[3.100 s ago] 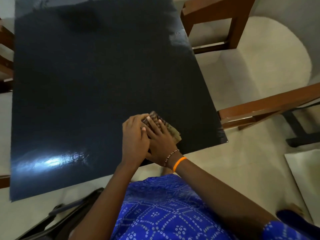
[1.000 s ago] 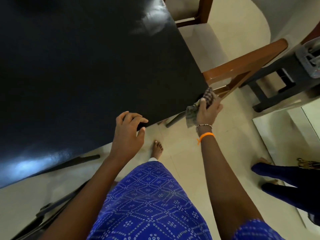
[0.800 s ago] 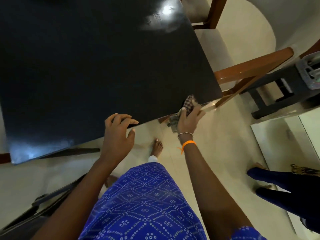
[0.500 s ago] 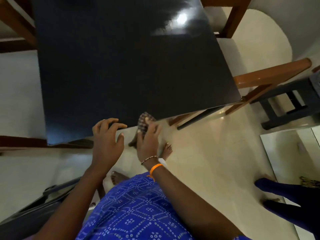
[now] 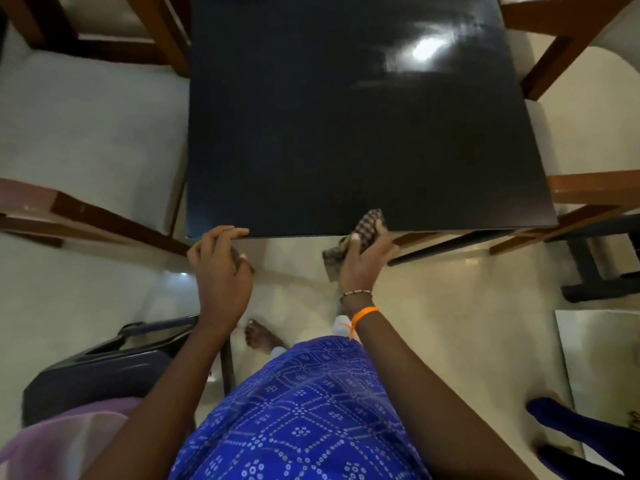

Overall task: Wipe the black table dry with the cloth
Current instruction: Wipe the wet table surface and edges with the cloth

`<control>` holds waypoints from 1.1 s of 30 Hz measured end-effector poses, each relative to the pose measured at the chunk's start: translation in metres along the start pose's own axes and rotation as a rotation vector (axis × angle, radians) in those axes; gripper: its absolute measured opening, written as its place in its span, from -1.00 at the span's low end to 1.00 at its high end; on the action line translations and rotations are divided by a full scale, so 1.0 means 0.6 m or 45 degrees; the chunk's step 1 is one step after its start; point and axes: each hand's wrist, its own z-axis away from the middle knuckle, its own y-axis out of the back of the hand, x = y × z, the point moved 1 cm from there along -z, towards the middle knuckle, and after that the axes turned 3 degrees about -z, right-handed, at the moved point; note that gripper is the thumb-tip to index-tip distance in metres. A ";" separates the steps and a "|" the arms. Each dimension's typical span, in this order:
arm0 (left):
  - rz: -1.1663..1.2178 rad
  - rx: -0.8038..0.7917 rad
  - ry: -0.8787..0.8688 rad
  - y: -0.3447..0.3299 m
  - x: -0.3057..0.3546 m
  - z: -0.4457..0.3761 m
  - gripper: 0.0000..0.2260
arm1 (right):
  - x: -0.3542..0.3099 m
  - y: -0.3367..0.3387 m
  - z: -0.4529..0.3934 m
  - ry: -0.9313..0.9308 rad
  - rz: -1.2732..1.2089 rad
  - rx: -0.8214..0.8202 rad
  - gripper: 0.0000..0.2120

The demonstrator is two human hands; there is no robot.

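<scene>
The black table [image 5: 346, 126] fills the upper middle of the head view, glossy, with a light glare near its far right corner. My right hand [image 5: 363, 261] grips a checked brown cloth [image 5: 365, 228] at the table's near edge; part of the cloth hangs below the edge. My left hand [image 5: 220, 265] is at the near left corner, fingers curled over the edge, holding nothing else.
Wooden chairs with pale cushions stand left [image 5: 86, 133] and right [image 5: 588, 195] of the table. A dark case [image 5: 104, 368] lies on the floor at lower left. Another person's dark-clad foot [image 5: 561, 420] is at lower right, beside a white board [image 5: 602, 358].
Earlier both hands pressed the cloth on the tabletop. The right hand then carried the cloth along the near edge from the right corner toward the middle. The left hand now touches the near left corner.
</scene>
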 end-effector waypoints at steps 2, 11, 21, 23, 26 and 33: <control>0.060 0.058 0.104 0.006 -0.019 0.006 -0.58 | -0.011 -0.049 0.040 -0.030 0.025 -0.111 -0.57; 0.158 0.252 0.402 0.053 -0.108 0.025 -0.52 | -0.072 -0.199 0.196 0.076 0.159 -0.674 -0.63; 0.412 0.138 0.396 0.070 -0.115 0.017 -0.61 | -0.130 -0.133 0.131 0.597 0.075 -1.279 -0.57; 0.458 0.055 0.372 0.065 -0.099 0.008 -0.60 | -0.146 -0.102 0.086 0.743 0.189 -1.069 -0.57; 0.503 -0.024 0.452 0.054 -0.082 -0.006 -0.59 | -0.145 -0.064 0.018 0.891 0.553 -0.695 -0.54; 0.534 -0.057 0.528 0.050 -0.094 -0.015 -0.60 | -0.047 -0.053 -0.086 0.824 1.332 -0.714 -0.47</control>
